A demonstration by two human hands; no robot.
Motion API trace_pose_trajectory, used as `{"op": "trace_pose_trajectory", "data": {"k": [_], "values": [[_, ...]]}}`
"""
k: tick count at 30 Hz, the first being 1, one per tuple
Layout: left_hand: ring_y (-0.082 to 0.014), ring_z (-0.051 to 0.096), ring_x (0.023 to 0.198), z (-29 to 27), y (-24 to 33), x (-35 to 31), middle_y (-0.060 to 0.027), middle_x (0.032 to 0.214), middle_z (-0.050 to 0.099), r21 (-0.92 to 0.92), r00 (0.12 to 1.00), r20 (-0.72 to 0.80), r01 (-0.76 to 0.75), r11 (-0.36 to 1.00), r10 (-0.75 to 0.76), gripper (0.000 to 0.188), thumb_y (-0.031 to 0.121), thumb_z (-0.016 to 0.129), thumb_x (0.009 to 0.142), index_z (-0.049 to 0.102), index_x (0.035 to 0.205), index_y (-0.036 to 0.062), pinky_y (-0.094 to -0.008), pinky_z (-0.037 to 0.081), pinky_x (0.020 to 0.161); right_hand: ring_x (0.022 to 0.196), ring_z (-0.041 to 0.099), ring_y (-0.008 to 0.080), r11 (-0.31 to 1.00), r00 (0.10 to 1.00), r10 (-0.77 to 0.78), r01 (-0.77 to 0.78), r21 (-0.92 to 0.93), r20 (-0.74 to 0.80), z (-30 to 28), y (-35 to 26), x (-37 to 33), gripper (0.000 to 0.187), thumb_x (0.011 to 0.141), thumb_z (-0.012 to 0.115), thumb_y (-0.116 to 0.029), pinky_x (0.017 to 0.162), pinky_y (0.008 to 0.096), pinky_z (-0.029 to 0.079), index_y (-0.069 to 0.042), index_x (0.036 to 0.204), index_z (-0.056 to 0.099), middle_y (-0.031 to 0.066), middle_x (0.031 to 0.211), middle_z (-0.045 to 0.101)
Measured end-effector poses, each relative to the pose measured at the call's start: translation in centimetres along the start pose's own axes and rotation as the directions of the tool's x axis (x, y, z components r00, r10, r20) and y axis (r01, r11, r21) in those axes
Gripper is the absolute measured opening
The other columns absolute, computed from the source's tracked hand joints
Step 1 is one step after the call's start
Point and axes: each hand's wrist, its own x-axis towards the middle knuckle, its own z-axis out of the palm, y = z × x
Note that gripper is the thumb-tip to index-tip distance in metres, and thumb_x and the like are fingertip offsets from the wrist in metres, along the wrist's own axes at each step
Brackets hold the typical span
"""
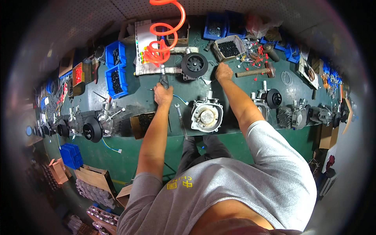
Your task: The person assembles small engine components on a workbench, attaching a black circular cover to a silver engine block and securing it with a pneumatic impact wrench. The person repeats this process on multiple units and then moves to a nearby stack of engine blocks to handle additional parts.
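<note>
The left hand (163, 95) grips a tool (164, 81); the hose (156, 58), tugged sideways, could snag the fan (194, 65). The right hand (224, 72) curls, perhaps empty; I cannot tell.

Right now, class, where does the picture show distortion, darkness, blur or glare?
Head view: fisheye distortion bows the green workbench; the rim fades to black, margins soft; the grey shirt is brightest around its right shoulder; left hand and right hand look fairly sharp.

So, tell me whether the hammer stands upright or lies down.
Lying down: the hammer stretches sideways along the bench, handle toward the right hand.
</note>
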Motion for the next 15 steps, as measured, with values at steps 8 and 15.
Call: {"op": "trace_pose_trajectory", "data": {"k": [8, 15], "values": [[-0.0452, 0.063, 0.117, -0.1, -0.6, -0.5, -0.0252, 0.127, 0.060, -0.004, 1.000, -0.005, 0.008, 1.000, -0.008, 0.062, 0.037, 0.084, 0.081, 0.058, 0.125, 0.0027, -0.0538, 0.053, 0.096, 0.111, 0.071, 0.0397, 0.991, 0.994, -0.103, 0.100, 0.092, 0.033, -4.1, 1.8, -1.5, 0.041, 0.087, 0.079, -0.039, 0.096, 0.0460, 0.058, -0.003, 0.106, 0.078, 0.0248, 0.113, 0.075], [-0.0434, 0.062, 0.120, -0.8, -0.7, -1.6, -0.0232, 0.128, 0.062, -0.016, 0.999, 0.023, -0.044, 0.999, 0.044, 0.065, 0.033, 0.084, 0.081, 0.056, 0.132, 0.0043, -0.0537, 0.052, 0.100, 0.068, 0.076, 0.0287, 0.929, 0.929, -0.202, 0.283, 0.241, -0.311, -8.6, 6.0, -3.9, 0.030, 0.082, 0.073, -0.016, 0.077, 0.0393, 0.062, 0.005, 0.104, 0.077, 0.0191, 0.077, 0.076]]}}
